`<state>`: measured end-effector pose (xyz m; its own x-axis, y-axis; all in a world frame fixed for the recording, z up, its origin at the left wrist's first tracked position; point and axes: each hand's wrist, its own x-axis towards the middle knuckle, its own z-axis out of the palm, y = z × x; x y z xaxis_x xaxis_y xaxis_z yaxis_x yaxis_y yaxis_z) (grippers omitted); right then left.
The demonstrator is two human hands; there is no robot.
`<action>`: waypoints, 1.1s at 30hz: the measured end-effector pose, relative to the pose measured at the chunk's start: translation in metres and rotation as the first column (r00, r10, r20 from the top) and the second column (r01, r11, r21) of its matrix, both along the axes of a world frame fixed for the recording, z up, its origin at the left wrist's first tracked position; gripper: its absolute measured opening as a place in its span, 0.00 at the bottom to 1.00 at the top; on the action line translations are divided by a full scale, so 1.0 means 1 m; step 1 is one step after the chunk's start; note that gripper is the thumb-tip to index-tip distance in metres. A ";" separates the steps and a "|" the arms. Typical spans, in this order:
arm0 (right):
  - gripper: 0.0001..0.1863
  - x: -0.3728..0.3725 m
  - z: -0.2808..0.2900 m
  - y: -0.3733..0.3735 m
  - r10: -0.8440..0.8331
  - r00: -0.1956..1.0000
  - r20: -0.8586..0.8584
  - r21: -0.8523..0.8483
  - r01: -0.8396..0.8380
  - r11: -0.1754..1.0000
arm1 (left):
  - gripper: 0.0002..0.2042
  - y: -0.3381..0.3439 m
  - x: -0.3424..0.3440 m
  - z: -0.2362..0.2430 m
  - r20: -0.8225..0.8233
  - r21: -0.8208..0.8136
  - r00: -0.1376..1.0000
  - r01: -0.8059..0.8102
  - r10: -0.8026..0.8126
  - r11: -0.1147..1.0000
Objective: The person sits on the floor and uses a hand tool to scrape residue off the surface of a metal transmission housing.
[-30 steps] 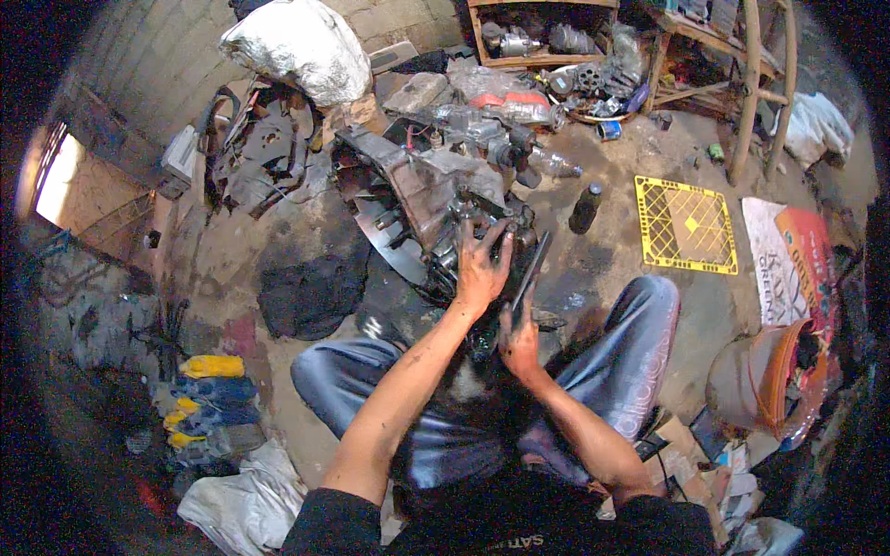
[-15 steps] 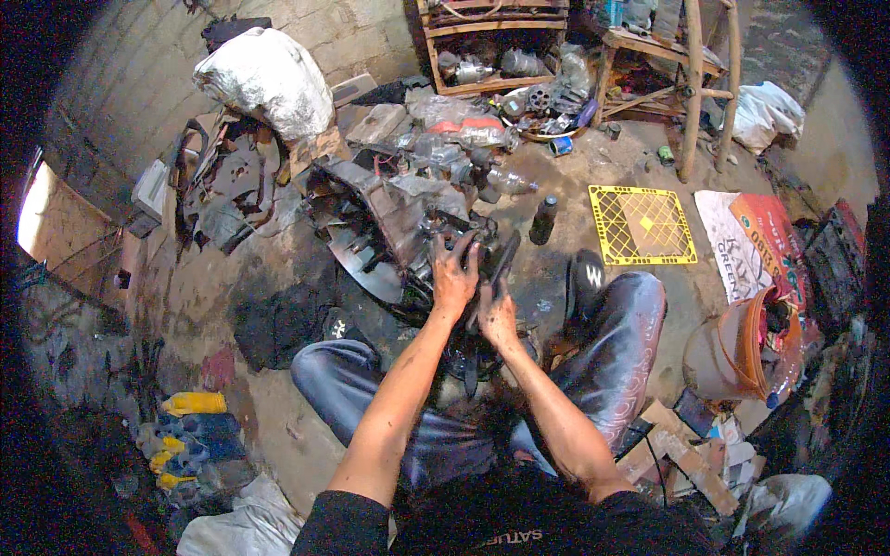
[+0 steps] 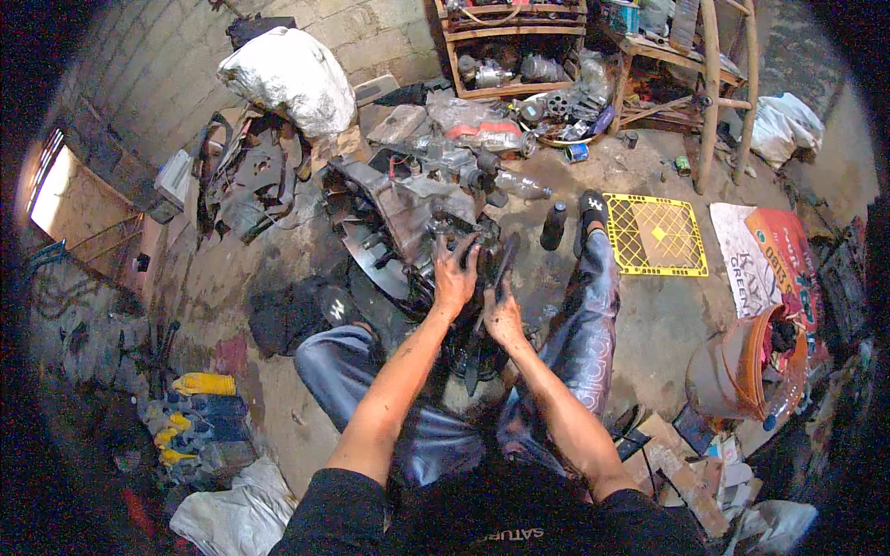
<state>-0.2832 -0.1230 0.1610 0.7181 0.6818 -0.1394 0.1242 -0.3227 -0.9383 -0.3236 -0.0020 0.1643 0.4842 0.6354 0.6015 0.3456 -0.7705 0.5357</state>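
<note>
A large greasy metal machine housing, like an engine or gearbox casing, lies on the floor between my legs, with a pale curved plate on its near left side. My left hand rests at its right end, fingers stretched out and apart against dark small parts. Just to the right, my right hand is closed round a long dark bar-like piece that slants up and away. Its exact kind is hard to make out. Below the hands, between my thighs, lie more blackened parts, partly in shadow.
A dark bottle stands right of the housing, near a yellow plastic grid. Farther right is a brown bucket. Metal parts and a wooden shelf are at the back. Yellow-and-blue bottles lie at left.
My right leg has straightened, and its foot has moved forward beside the yellow grid. The view has shifted slightly. Both hands stay at the housing's right end, the right one still on the dark piece.
</note>
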 end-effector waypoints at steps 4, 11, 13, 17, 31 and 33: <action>0.32 0.002 -0.007 -0.005 -0.001 0.999 0.037 0.079 -0.002 0.997 | 0.13 -0.001 0.004 -0.001 -0.020 -0.026 1.000 0.023 -0.023 0.999; 0.26 0.003 -0.005 -0.011 -0.042 0.988 0.151 0.147 0.020 0.989 | 0.14 -0.010 0.009 0.008 -0.053 -0.118 0.998 -0.034 0.028 0.992; 0.25 0.006 -0.001 -0.010 -0.035 0.998 0.055 0.066 0.031 0.997 | 0.14 -0.007 0.009 0.013 -0.019 -0.158 0.999 0.040 -0.043 0.987; 0.25 -0.001 0.011 -0.009 -0.009 0.999 0.031 0.009 0.009 1.000 | 0.14 0.013 -0.002 -0.016 -0.102 0.029 0.994 0.044 -0.041 0.999; 0.32 -0.020 -0.014 -0.001 -0.081 0.958 0.276 0.215 0.020 0.976 | 0.13 -0.001 0.005 0.007 0.058 -0.167 0.997 0.065 -0.056 0.984; 0.31 -0.021 -0.030 -0.010 -0.079 0.964 0.255 0.337 -0.012 0.941 | 0.12 0.001 0.009 0.002 0.043 -0.089 0.997 0.062 -0.059 0.994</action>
